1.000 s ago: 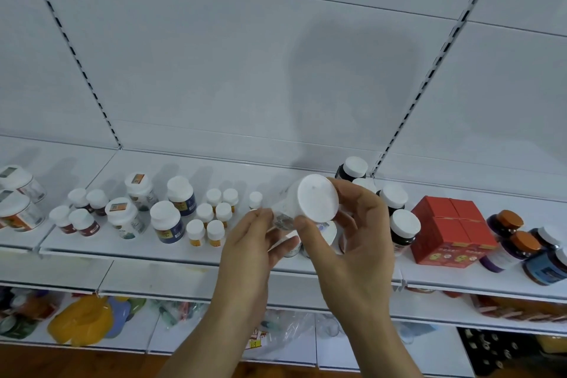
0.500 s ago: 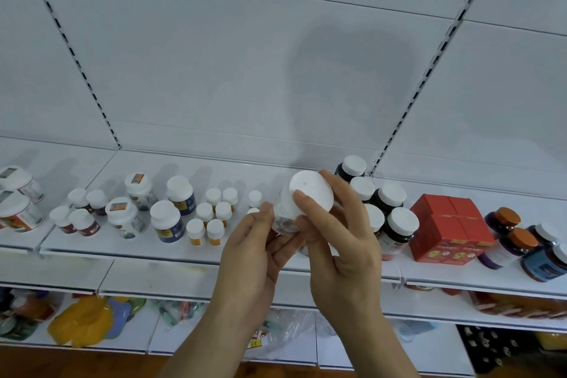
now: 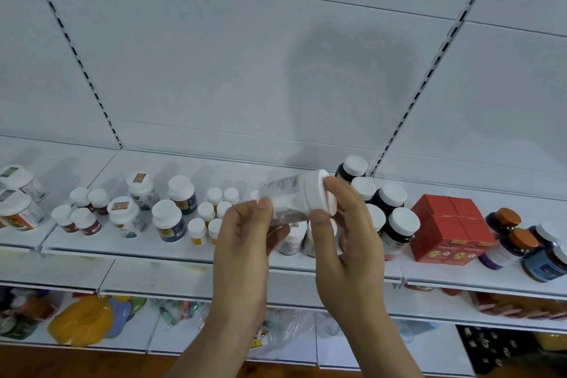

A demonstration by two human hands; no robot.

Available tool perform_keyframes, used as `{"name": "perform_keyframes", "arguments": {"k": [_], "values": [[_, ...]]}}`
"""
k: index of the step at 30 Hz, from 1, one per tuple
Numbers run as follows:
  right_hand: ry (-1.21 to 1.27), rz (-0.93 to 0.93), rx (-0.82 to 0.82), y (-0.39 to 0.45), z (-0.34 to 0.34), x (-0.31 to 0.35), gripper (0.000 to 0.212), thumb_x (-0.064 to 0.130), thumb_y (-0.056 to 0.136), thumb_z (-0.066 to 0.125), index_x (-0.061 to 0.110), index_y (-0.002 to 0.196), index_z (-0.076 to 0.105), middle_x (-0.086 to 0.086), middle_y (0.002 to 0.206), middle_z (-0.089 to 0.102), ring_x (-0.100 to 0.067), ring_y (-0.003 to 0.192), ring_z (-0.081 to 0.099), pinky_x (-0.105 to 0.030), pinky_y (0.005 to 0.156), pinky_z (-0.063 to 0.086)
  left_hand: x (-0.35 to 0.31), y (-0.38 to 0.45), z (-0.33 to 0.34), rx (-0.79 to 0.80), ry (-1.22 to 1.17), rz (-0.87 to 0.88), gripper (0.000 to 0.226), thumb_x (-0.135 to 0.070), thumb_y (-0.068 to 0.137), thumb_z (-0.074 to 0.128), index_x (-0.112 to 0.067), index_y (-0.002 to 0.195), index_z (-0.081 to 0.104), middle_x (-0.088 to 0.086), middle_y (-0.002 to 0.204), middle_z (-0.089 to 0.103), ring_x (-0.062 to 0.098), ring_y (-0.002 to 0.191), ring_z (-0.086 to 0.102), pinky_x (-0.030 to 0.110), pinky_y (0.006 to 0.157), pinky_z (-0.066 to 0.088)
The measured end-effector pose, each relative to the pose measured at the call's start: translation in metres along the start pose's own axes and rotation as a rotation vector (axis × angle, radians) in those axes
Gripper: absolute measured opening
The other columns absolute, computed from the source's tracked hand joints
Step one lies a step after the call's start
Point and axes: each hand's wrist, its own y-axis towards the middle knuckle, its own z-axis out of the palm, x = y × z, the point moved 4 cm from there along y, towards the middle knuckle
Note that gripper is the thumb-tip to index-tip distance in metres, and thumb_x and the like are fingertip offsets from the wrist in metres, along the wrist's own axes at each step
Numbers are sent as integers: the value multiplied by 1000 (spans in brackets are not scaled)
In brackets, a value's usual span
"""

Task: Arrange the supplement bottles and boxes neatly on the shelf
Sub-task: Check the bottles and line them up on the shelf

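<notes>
I hold a white-capped supplement bottle [image 3: 291,196] on its side above the white shelf [image 3: 159,250], cap pointing right. My left hand [image 3: 248,233] grips its body from below. The fingers and thumb of my right hand [image 3: 346,224] curl round the cap. Behind my hands stand dark bottles with white caps [image 3: 395,221]. Left of them are small yellow-labelled bottles [image 3: 202,221], blue-labelled bottles [image 3: 168,221] and larger white jars [image 3: 125,218]. Red boxes [image 3: 448,230] sit to the right.
Orange-capped and blue bottles [image 3: 518,239] crowd the shelf's right end. Two wide jars [image 3: 18,209] stand at the far left. A lower shelf holds yellow and green packets [image 3: 82,319] and clear bags. The white back panel rises behind.
The bottle has turned from cap facing me to lying sideways with its cap to the right, and it sits a little higher. Both hands shifted with it.
</notes>
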Motion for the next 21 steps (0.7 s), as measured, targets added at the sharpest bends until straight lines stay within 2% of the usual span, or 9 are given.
{"name": "perform_keyframes", "arguments": {"k": [2, 5, 8, 12, 15, 18, 21], "values": [[133, 98, 32, -1, 0, -2, 33, 23, 102, 48, 29, 135, 53, 6, 130, 64, -20, 124, 60, -41, 99, 51, -9, -3, 0, -32, 131, 152, 40, -46, 78, 66, -20, 109, 60, -4, 101, 72, 14, 95, 71, 27, 84, 56], [373, 242, 41, -4, 2, -2, 32, 9, 104, 45, 25, 131, 52, 6, 121, 70, -15, 115, 65, -28, 93, 53, -21, -7, 3, -41, 254, 359, 46, -48, 77, 77, -31, 113, 54, -14, 104, 66, 10, 99, 66, 15, 79, 52], [533, 399, 60, -8, 4, -8, 33, 2, 106, 39, 17, 132, 52, -2, 121, 71, -20, 110, 68, -30, 90, 55, -23, -9, 4, -35, 329, 467, 59, -54, 68, 78, -39, 117, 49, -22, 105, 62, 11, 103, 64, 16, 83, 54], [574, 455, 65, -8, 4, -11, 32, 2, 105, 41, 15, 132, 53, -6, 120, 71, -23, 111, 67, -30, 89, 56, -21, -8, 2, -7, 378, 522, 62, -57, 68, 75, -42, 122, 48, -22, 108, 61, 14, 108, 63, 20, 86, 54], [566, 436, 48, -4, 0, -10, 28, 7, 102, 49, 16, 127, 55, -6, 118, 72, -24, 109, 68, -30, 88, 55, -20, -5, 0, 65, 446, 521, 63, -57, 74, 73, -38, 130, 50, -14, 115, 60, 17, 111, 62, 20, 87, 54], [500, 386, 9, 3, -10, -4, 29, 11, 94, 53, 19, 121, 61, -2, 113, 74, -19, 105, 69, -28, 86, 55, -17, 1, -2, 236, 587, 450, 55, -54, 82, 71, -43, 131, 49, -19, 121, 57, 8, 115, 60, 16, 88, 51], [395, 315, -2, 12, -21, 3, 35, 14, 85, 56, 22, 118, 66, 5, 107, 75, -7, 96, 68, -18, 78, 52, -12, 4, -3, 376, 661, 331, 56, -47, 75, 72, -48, 126, 51, -26, 119, 61, -3, 113, 61, 13, 89, 51]]}}
